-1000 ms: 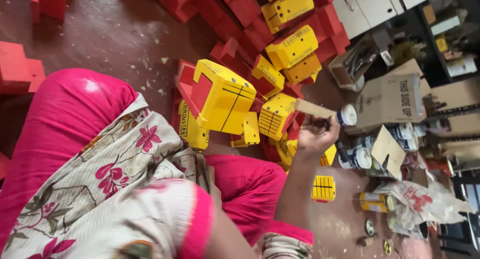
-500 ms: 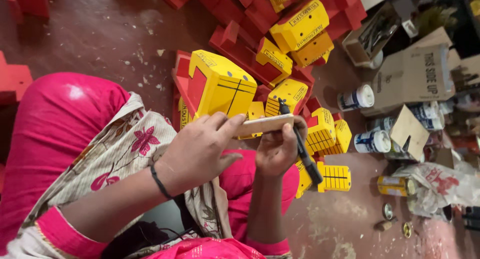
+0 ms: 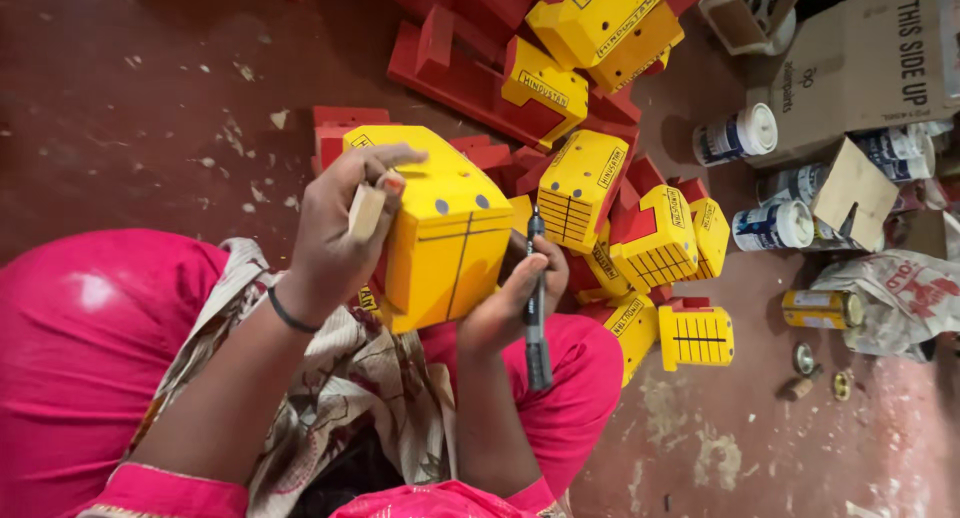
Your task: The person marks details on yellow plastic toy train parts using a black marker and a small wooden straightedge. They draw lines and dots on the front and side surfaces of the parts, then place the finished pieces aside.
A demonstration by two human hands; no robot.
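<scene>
While seated on the floor, clasped the yellow toy block (image 3: 450, 243) over the lap, left hand (image 3: 340, 240) grip closed round it and a wooden stick (image 3: 365, 210); pinched a black marker (image 3: 536, 318) in the right hand (image 3: 500, 308) at four o'clock. Seemingly mid line-drawing; next called for a steady tip on the block.

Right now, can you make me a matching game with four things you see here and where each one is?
Things:
1. yellow block
2. black marker
3. small wooden stick
4. gold tin

Places:
A. lying on the floor beside the crumpled paper
B. in the right hand, tip pointing up
C. steadied between both hands, over the lap
D. tucked in the fingers of the left hand

Pairs: 1-C, 2-B, 3-D, 4-A
</scene>
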